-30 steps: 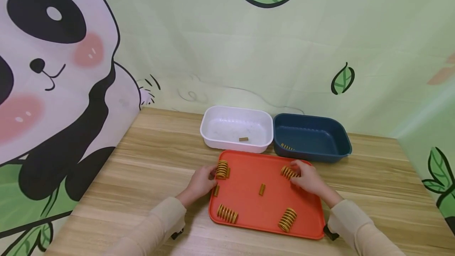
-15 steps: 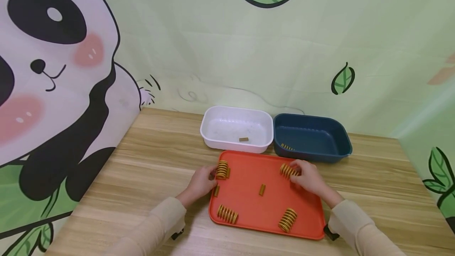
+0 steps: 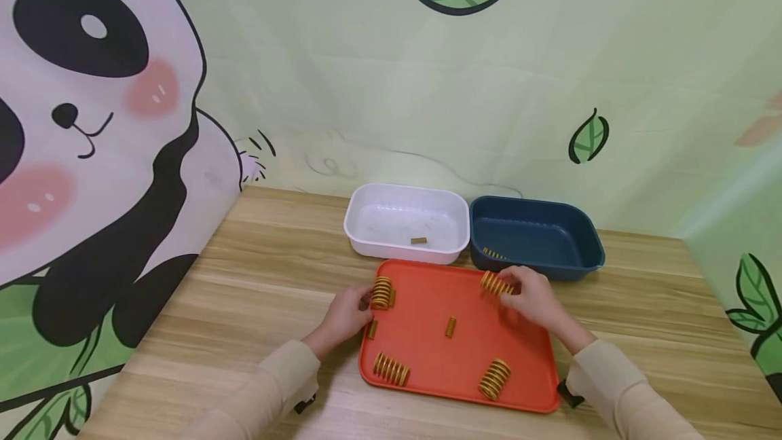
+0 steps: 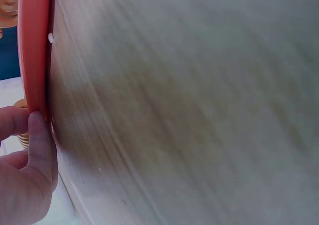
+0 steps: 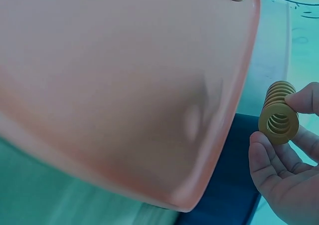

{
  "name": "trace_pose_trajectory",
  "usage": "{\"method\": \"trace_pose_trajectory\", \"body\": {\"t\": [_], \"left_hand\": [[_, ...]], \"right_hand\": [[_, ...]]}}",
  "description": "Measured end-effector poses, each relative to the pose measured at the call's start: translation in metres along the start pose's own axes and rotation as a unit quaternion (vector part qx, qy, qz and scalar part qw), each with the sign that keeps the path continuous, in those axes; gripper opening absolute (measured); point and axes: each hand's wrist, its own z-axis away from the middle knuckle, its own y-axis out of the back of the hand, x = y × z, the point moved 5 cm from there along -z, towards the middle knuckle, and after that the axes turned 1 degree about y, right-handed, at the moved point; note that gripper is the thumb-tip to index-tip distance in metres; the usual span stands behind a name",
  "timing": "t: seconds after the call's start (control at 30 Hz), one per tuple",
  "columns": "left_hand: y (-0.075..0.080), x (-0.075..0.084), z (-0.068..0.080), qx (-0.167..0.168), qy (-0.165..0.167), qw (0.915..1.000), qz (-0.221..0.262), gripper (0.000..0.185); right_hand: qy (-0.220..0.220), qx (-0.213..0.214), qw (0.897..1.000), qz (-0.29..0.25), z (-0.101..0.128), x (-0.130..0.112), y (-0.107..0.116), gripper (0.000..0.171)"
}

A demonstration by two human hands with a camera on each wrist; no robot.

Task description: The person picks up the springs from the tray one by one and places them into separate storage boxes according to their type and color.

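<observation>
Two hands at an orange tray of yellow springs on a wooden table.

The right hand (image 3: 533, 299) pinches a spring (image 3: 496, 283) between thumb and fingertips, just above the tray's (image 3: 427, 304) far right corner. The left hand (image 3: 348, 311) grips the tray's left edge, fingers seemingly curled over the rim, beside another spring (image 3: 382, 292).

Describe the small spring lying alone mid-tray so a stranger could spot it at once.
Find the orange tray on the wooden table, in front of the white and blue bins. The small spring lies alone near its middle. It is far thinner than the fat yellow coils around it, and untouched.
</observation>
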Motion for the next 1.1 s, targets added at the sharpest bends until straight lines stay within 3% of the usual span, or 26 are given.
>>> {"method": "trace_pose_trajectory", "body": {"t": [1.1], "left_hand": [[0.001,0.001,0.002,0.003,-0.009,1.0,-0.002,0.043]], "right_hand": [[-0.029,-0.002,0.999,-0.018,-0.018,-0.008,0.028,0.031]]}}
